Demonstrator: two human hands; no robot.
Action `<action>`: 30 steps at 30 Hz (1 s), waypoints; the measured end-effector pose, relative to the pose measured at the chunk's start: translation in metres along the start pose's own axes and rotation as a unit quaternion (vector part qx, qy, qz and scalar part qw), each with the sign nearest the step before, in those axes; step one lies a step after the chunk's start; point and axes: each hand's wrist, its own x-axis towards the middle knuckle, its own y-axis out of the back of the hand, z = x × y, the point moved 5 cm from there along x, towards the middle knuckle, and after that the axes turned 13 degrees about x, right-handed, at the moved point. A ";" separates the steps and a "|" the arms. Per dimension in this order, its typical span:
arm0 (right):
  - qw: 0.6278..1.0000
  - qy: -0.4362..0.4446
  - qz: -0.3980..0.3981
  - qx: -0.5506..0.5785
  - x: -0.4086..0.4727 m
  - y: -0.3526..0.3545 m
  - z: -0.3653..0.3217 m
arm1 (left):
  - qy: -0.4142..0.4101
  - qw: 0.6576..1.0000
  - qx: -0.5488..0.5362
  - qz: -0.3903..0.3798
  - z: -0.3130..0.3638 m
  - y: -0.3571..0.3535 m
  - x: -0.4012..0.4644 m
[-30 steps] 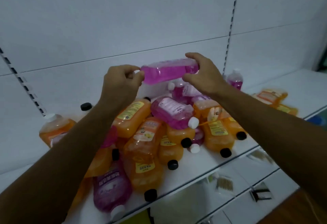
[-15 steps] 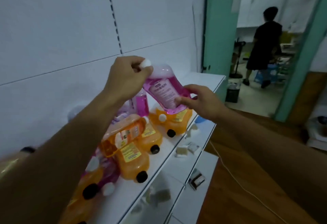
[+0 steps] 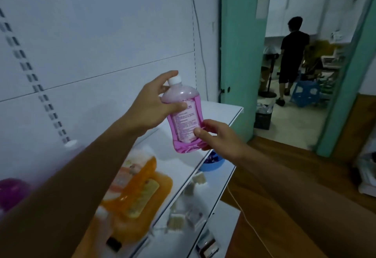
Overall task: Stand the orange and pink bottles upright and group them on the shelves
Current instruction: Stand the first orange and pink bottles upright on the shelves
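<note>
Nearby, blurred orange bottles (image 3: pixel 134 194) on shelf (image 3: pixel 219 113)

Head view, looking along the white shelf toward the doorway

We have one view only, worn on the head, so no second view shares the scene. It looks forward and down along the white shelf (image 3: pixel 221 113), which runs from the lower left, close under us, away to its far end near the middle of the frame. The white back panel (image 3: pixel 101 33) fills the left behind the shelf; past the shelf's far end stands the green doorway (image 3: pixel 236 54). Both forearms reach in from the bottom edge over the shelf, very near the lens.
</note>
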 end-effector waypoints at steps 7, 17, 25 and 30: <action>0.995 -0.050 -0.003 -0.092 0.075 0.062 0.061 | 0.032 0.999 0.010 -0.029 -0.051 -0.074 0.086; 0.981 -0.037 0.075 -0.176 0.208 0.129 0.119 | 0.024 0.994 0.107 -0.015 -0.122 -0.127 0.217; 0.980 -0.036 0.037 -0.194 0.307 0.179 0.159 | 0.039 0.984 0.172 0.031 -0.157 -0.178 0.298; 0.979 -0.025 0.012 -0.200 0.373 0.207 0.184 | 0.066 0.974 0.202 0.074 -0.177 -0.205 0.345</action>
